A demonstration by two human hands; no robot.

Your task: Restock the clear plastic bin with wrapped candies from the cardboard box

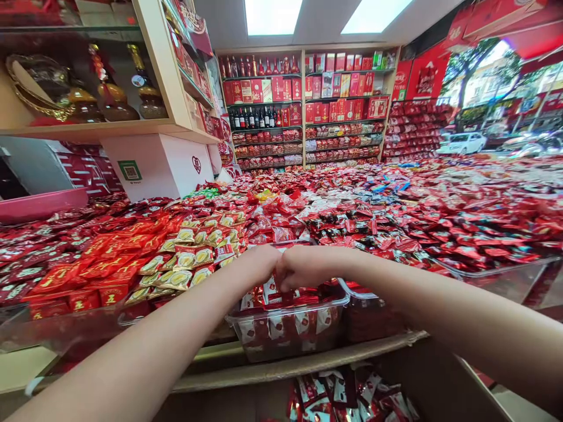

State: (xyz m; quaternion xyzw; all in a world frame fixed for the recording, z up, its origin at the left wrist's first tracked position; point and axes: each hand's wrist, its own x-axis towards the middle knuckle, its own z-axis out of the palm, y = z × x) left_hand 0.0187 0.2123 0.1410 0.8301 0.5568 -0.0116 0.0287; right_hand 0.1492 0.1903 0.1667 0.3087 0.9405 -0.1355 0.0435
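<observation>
My left hand [265, 258] and my right hand [301, 265] meet over a clear plastic bin [290, 313] filled with red-and-white wrapped candies [302, 323]. The right hand's fingers are curled downward and closed, close to a red-and-white candy packet [270, 290] on top of the bin. Whether they grip it is hidden. The left hand bends down at the wrist, touching or nearly touching the right, and its fingers cannot be made out. Gold-and-cream packets [187, 258] lie just left of the hands.
An open cardboard box [272, 372] with more candies [338, 395] sits below the bin. Red packets [109, 269] fill the left side, and heaps of candies [475, 228] spread right. A wooden shelf unit [303, 105] lines the back; a display cabinet [176, 126] juts out at upper left.
</observation>
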